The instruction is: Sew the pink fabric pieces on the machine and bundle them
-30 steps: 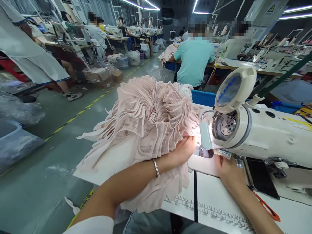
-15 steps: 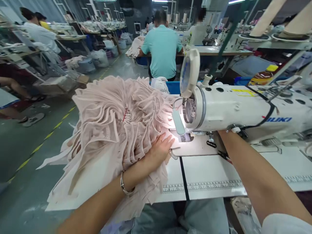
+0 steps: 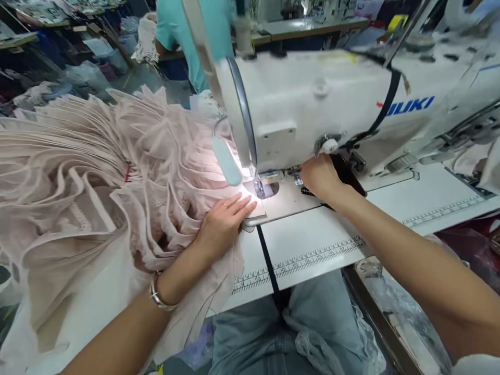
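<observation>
My left hand lies flat, fingers stretched out, on the edge of the pale pink fabric beside the needle area. The presser foot of the white sewing machine stands just past my fingertips, under a bright lamp. Beneath the machine arm is my right hand, close to a round white knob; its fingers are mostly hidden, so their grip does not show. A dark object lies behind my right wrist. Many fabric layers are bunched together, with a red strip among them.
A printed ruler runs along the front of the white table, crossed by a black strip. A person in a teal shirt sits ahead. Plastic-wrapped material is below the table at right.
My view has moved closer and turned right, so the machine looks larger. My right hand, hidden behind the machine arm before, now partly shows. My left hand stays on the fabric.
</observation>
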`<state>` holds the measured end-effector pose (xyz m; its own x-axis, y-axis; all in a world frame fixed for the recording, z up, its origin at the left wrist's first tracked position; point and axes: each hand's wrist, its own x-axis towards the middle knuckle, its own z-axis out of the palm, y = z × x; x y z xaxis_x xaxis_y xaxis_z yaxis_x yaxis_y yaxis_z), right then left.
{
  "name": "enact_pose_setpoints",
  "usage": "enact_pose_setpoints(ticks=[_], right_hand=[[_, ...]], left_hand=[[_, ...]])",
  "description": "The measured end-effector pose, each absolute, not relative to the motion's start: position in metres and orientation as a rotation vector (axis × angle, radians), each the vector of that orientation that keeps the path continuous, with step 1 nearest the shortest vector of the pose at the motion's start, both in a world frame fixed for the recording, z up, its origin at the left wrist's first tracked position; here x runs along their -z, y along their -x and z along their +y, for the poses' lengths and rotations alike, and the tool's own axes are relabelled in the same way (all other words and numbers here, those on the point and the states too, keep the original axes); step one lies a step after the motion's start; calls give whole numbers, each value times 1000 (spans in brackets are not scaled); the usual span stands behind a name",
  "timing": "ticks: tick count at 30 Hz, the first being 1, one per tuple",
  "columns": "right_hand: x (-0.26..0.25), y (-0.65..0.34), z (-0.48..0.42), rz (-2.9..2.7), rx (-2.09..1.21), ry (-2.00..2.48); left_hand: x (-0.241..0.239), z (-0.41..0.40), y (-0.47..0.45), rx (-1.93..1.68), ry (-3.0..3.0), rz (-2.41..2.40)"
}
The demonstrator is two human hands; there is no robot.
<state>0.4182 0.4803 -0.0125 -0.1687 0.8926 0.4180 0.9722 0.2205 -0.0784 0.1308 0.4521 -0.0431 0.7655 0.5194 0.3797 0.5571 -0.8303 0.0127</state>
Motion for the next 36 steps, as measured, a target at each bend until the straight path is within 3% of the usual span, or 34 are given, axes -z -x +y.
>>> enact_pose_setpoints(ticks=[9, 15, 20, 30, 36], right_hand=[[34, -394, 417, -2526, 376, 1367], [44, -388, 420, -2270, 147, 1540], [44, -394, 425, -2168, 32, 1622], [38, -383, 413, -2334, 404, 1695], [19, -376, 412, -2434, 342, 1979]], left_hand=[[36, 429, -159, 317, 2766, -864], [28, 401, -203, -10, 2737, -797], [19, 417, -185, -136, 2636, -886], [26, 431, -170, 53, 2767, -833], [34, 431, -166, 96, 2707, -717]])
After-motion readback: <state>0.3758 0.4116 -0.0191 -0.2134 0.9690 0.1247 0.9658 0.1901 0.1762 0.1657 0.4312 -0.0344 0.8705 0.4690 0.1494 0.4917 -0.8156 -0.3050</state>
